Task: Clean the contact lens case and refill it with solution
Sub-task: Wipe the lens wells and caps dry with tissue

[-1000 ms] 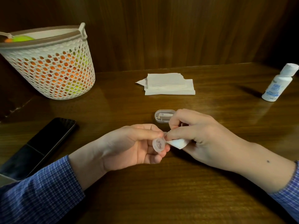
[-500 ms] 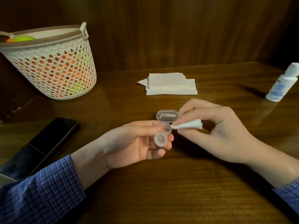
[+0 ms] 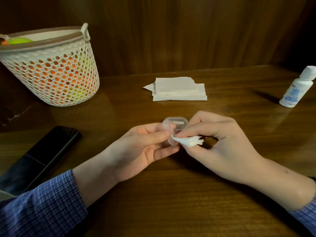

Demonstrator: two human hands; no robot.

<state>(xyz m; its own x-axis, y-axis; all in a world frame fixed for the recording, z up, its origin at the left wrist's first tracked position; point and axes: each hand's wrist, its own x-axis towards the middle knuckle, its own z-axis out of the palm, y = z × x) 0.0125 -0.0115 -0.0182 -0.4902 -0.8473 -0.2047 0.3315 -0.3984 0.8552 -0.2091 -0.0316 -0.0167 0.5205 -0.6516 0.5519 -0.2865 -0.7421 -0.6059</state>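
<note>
Left hand (image 3: 147, 147) pinching lens case (image 3: 168, 134), right hand (image 3: 220, 144) pinching twisted tissue (image 3: 188, 141) against it

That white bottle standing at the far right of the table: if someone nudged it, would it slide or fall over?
The bottle looks tall and narrow on a small base, so a push near its cap would probably tip it. Once down, its seemingly round body would likely roll. The table looks glossy, so a low push might slide it instead. How full it is cannot be seen.

place: home desk nook; evidence: glossy dark wooden tabletop (image 3: 171, 202); wood-panelled wall (image 3: 171, 31); white perforated plastic basket (image 3: 51, 74); black smartphone (image 3: 47, 151)
</note>
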